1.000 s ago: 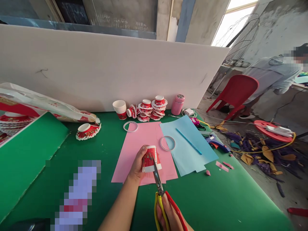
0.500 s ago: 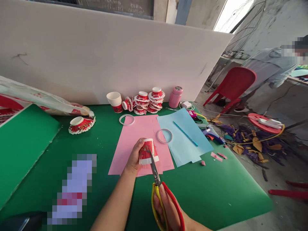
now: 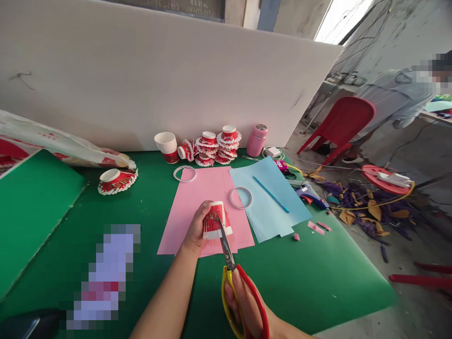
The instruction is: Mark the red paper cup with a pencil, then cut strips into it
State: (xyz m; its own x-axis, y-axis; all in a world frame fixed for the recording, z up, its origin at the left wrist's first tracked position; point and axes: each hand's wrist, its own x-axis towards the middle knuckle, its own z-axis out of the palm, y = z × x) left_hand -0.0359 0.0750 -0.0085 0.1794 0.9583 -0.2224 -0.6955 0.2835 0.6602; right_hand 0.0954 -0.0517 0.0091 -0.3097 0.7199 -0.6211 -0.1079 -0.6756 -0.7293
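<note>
My left hand [image 3: 198, 225] is closed around a red and white paper cup [image 3: 214, 222], whose wall is slit into narrow strips along one side. In my right hand [image 3: 247, 299] are scissors [image 3: 228, 252] with one yellow and one red handle; their blades lie against the cup's wall, pointing away from me. Beneath the cup, pink paper sheets [image 3: 187, 202] lie on the green table, overlapping light blue sheets [image 3: 273, 207]. A roll of tape [image 3: 240, 197] rests across the two colours, and a second tape roll [image 3: 184, 173] is at the pink sheets' far left corner.
Fringed cups [image 3: 229, 146] are stacked at the back beside plain stacked cups [image 3: 166, 147] and a pink bottle [image 3: 257, 140]. One fringed cup [image 3: 117, 181] sits at left. A blue pencil [image 3: 270, 194] and a glue gun [image 3: 312, 197] lie at right. Beyond, a person [image 3: 384, 94] leans near a red chair [image 3: 348, 122].
The view has shifted very slightly. Both hands keep nearly the same pose, with the scissor blades still at the cup's wall.
</note>
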